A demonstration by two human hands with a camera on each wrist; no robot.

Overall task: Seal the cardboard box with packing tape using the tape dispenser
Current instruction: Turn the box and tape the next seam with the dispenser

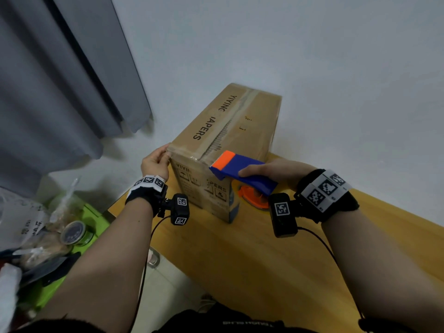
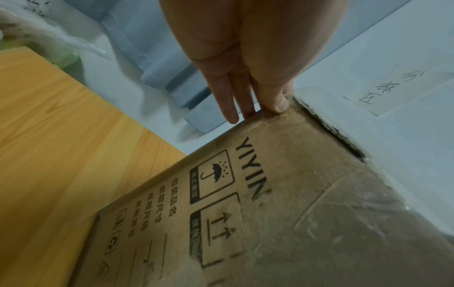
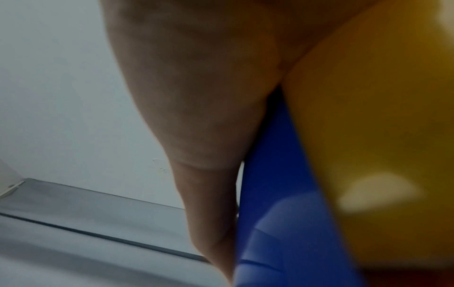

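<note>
Right hand (image 1: 264,170) grips the blue and orange tape dispenser (image 1: 242,173), with its orange end at the near top edge of the cardboard box (image 1: 223,131). Left hand (image 1: 155,162), at 9 o'clock, pinches the box's top corner. The box stands on the wooden table (image 1: 240,255). Tape (image 1: 236,114) runs along the top seam, so the strip looks almost done. Next, I think, pull down and cut the tape.

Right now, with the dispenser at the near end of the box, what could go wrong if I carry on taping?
1. The left hand only steadies the cardboard box at its top corner; a hard pull could shift or tip it on the table.
2. The tape dispenser, gripped by the right hand, sits at the top near edge; a tilted head may leave the strip wrinkled or off the seam.
3. The serrated edge near the orange tip could nick fingers.
</note>
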